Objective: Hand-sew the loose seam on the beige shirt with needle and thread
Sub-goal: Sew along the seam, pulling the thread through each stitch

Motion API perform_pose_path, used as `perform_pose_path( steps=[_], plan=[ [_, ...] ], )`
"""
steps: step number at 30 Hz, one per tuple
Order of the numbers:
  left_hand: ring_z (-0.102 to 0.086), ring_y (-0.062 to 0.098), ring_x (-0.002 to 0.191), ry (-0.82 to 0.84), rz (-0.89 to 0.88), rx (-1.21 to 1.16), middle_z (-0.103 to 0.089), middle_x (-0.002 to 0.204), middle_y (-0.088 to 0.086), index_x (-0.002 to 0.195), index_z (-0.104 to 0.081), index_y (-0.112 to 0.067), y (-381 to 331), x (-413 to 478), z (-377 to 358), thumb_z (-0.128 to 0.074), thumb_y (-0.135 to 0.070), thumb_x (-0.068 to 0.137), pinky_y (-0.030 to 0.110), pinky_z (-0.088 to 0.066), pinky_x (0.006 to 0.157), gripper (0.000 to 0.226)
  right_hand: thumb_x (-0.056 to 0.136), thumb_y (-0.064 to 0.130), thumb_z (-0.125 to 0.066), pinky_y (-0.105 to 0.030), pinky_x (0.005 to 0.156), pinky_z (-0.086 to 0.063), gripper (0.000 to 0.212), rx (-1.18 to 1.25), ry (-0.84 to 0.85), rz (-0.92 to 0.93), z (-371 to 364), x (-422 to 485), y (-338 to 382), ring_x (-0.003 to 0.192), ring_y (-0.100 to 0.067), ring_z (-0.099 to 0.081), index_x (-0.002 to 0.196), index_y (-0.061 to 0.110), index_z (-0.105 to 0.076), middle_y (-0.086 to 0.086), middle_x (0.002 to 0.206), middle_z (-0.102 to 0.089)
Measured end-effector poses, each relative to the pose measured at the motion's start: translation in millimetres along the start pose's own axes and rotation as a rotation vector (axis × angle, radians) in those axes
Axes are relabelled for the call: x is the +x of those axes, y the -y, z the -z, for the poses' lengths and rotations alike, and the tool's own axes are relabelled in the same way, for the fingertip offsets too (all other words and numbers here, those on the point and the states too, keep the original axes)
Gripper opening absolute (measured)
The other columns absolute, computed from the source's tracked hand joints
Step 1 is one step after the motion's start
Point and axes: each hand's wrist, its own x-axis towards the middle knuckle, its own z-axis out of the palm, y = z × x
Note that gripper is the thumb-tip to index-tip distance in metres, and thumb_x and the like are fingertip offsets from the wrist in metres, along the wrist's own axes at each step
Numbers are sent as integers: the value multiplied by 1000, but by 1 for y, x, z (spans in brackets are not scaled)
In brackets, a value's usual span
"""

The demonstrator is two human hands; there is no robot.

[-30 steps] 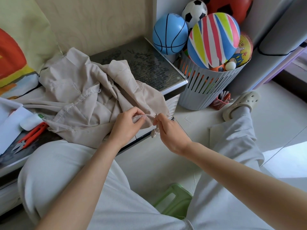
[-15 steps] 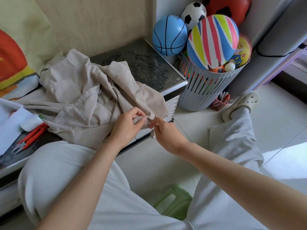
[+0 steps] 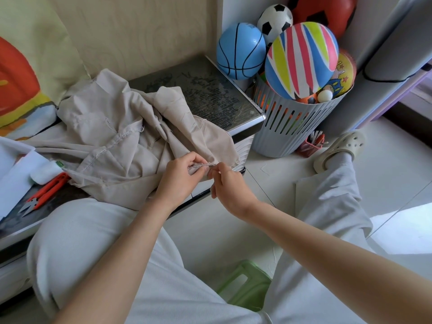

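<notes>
Two narrow grips on the seam [image 3: 202, 165] of the beige shirt [image 3: 112, 146]: left hand [image 3: 180, 178] at 9 o'clock, right hand [image 3: 230, 185] at 3 o'clock.

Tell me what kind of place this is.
Most likely a room in a home: a slatted basket of toy balls, a low glass-topped cabinet by a wallpapered wall, a green plastic stool on tiled floor.

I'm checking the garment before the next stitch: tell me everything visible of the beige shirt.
The beige shirt is plain woven cloth, crumpled in a heap on the dark table top, with stitched seams showing. One fold hangs over the table's front edge. The left hand pinches a seam edge there, and the right hand pinches it close beside. Needle and thread are too small to make out.
</notes>
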Motion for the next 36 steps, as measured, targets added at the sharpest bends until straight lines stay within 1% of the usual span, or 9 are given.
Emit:
perform_pose_path(
  steps=[4, 8, 13, 18, 23, 26, 29, 33, 36],
  plan=[
    [-66, 8, 80, -24, -2, 36, -72, 82, -5, 86, -69, -16, 0, 0, 0, -67, -15, 85, 27, -51, 76, 2, 102, 19, -30, -27, 60, -36, 18, 37, 32, 50, 2, -4, 3, 68, -13, -49, 104, 12, -47, -2, 72, -66],
    [-65, 10, 77, -89, -2, 71, -70, 78, -6, 83, -66, -17, 2, 1, 2, -65, -16, 85, 27, -51, 71, 2, 102, 18, -30, -25, 65, -36, 21, 29, 56, 99, 3, -7, 2, 67, -10, -49, 111, 14, -49, 1, 76, -64],
    [-61, 7, 73, -111, -15, 45, -68, 76, -5, 82, -64, -13, 2, 2, 3, -65, -14, 86, 20, -46, 67, 4, 100, 15, -33, -36, 74, -48, 18, 49, 4, 142, 6, -5, 1, 67, -14, -54, 110, 14, -48, 9, 68, -62],
    [-58, 7, 70, 0, -66, 5, -68, 76, -2, 81, -68, -12, -4, -2, 0, -67, -9, 84, 10, -42, 65, 4, 99, 9, -37, -35, 65, -48, 10, 186, -88, 162, 6, -3, 7, 56, -14, -54, 104, 18, -34, 5, 65, -58],
    [-62, 6, 81, 22, -96, -10, -67, 86, -3, 86, -70, -14, 1, 0, 0, -67, -9, 84, 16, -45, 75, 7, 99, 16, -46, -23, 55, -46, 11, 328, -40, 99, 9, -2, 7, 51, -13, -55, 102, 16, -35, -1, 69, -62],
    [-62, 5, 84, -9, -131, 9, -68, 87, -3, 88, -71, -11, 1, 1, 0, -67, -7, 83, 16, -46, 78, 7, 99, 30, -43, -32, 64, -51, 14, 181, -1, 45, 15, 1, 2, 59, -19, -61, 101, 16, -42, 0, 76, -67],
    [-60, 2, 82, -10, -148, 3, -67, 86, -4, 86, -70, -12, 0, 1, 0, -67, -5, 83, 13, -44, 77, 8, 101, 35, -32, -41, 75, -50, 29, -21, -91, 31, 21, 5, 0, 77, -24, -62, 94, 16, -53, 1, 83, -66],
    [-60, -2, 81, 19, -141, -16, -65, 84, -7, 86, -69, -14, -1, 0, 0, -66, -4, 83, 7, -41, 76, 10, 99, 37, -38, -32, 70, -42, 38, -70, -116, -6, 26, 9, 6, 73, -16, -54, 87, 12, -65, -5, 92, -61],
    [-61, -2, 81, 28, -146, -48, -65, 84, -7, 84, -68, -16, -1, 1, 2, -66, -1, 83, 7, -42, 76, 15, 97, 35, -47, -14, 51, -36, 40, 79, -64, -72, 28, 11, 12, 58, -10, -50, 87, 2, -68, -13, 84, -65]
  ],
)
